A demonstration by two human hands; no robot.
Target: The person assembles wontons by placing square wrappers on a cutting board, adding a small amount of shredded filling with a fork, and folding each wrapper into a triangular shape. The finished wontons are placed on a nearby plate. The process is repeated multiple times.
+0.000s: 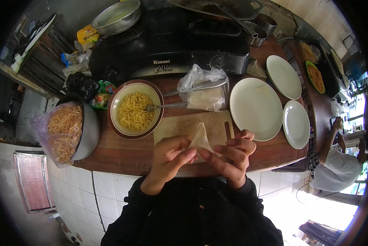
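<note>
A thin, pale dough wrapper (200,140), folded to a triangle with its point up, is held above the near edge of a cutting board (167,128). My left hand (167,158) pinches its left corner between thumb and fingers. On the other side, my right hand (232,158) grips the lower right corner, its other fingers curled. Whether anything lies inside the fold is hidden. Beyond my left hand stands a brown-rimmed bowl (113,110) of yellow noodles (130,112) with a fork (151,107) in it. Behind the board, a clear plastic bag (204,98) holds pale sheets, a knife (208,85) lying across it.
White plates (253,119) (283,76) (296,125) stand at the right. A black stove (151,53) spans the back, with a metal bowl (120,20) and a wok (216,6) above it. At left, a bag of crispy strips (65,131) sits in a pot (91,131). Another person (337,170) is far right.
</note>
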